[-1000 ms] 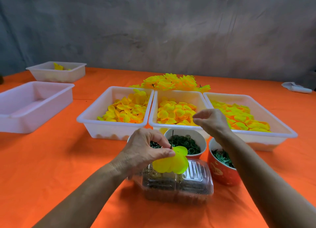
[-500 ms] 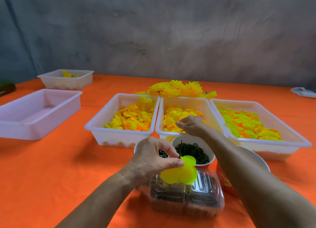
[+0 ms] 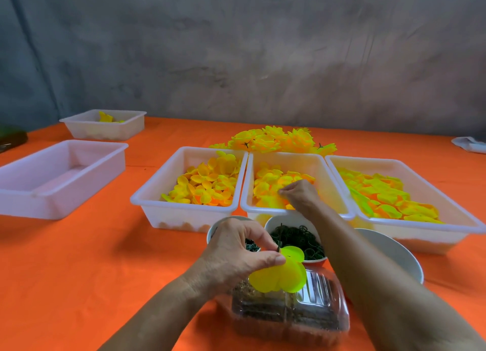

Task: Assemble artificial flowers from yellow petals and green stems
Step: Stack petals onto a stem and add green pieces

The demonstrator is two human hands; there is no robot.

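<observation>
My left hand [image 3: 236,250] pinches a thin dark stem with a bright yellow-green petal piece [image 3: 281,274] threaded on it, above a clear plastic box [image 3: 297,311]. Reaching into the middle white tray [image 3: 297,214], my right hand [image 3: 299,195] has its fingertips pinched on the yellow petals [image 3: 271,182] there. Two more white trays hold petals, one on the left [image 3: 184,216] and one on the right [image 3: 420,229]. A heap of finished yellow flowers [image 3: 276,140] lies behind the trays.
A bowl of dark green rings [image 3: 302,240] sits between my hands, with another small bowl [image 3: 218,227] under my left hand and a white bowl [image 3: 394,253] by my right forearm. An empty white tray [image 3: 60,177] and a smaller tray [image 3: 105,124] stand far left on the orange table.
My right hand has moved forward from above the bowls into the middle tray and down onto the petals. My left hand keeps the stem and petal in about the same place.
</observation>
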